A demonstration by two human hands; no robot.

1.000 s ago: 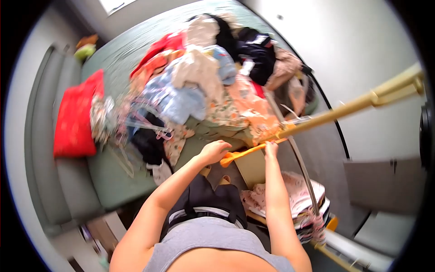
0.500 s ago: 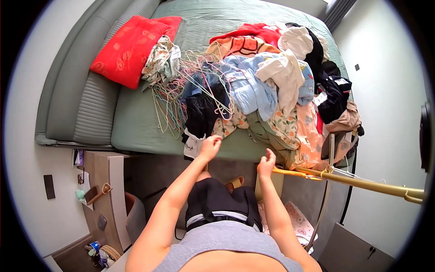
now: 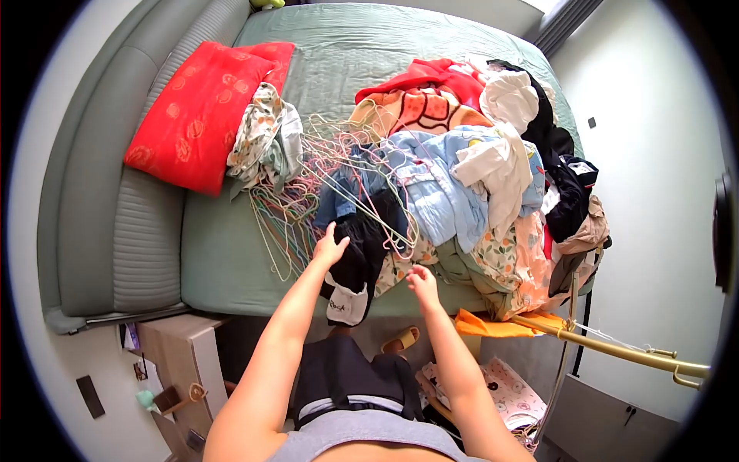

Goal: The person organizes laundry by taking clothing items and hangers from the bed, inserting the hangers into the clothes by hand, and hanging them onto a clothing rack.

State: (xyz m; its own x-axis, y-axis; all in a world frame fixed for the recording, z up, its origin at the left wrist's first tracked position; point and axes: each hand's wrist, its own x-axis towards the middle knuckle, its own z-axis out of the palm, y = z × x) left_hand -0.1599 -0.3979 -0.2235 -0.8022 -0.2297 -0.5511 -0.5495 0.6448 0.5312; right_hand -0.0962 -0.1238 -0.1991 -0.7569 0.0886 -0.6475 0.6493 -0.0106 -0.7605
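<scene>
My left hand (image 3: 331, 248) reaches onto the bed with thumb and fingers apart, touching the edge of a black garment (image 3: 360, 242). A white piece with dark lettering (image 3: 348, 305) lies at that garment's near end. To the right, my right hand (image 3: 422, 285) hovers near the bed edge, fingers loosely bent and nothing visible in them. Just beyond it is a floral cloth (image 3: 394, 271). A tangle of pastel hangers (image 3: 289, 208) lies left of the black garment, some over it. Behind are a blue denim piece (image 3: 336, 196) and a light blue quilted garment (image 3: 437, 200).
Red pillows (image 3: 204, 115) lie by the headboard, with a bundled floral cloth (image 3: 262, 138) beside them. More clothes, including a white garment (image 3: 500, 173), cover the bed's right side. A gold rail (image 3: 623, 350) with an orange cloth (image 3: 493, 325) stands front right. A wooden cabinet (image 3: 173, 346) is front left.
My left hand has moved forward from the bed edge onto the black garment. My right hand has moved left and away from the orange cloth on the rail. The view has shifted.
</scene>
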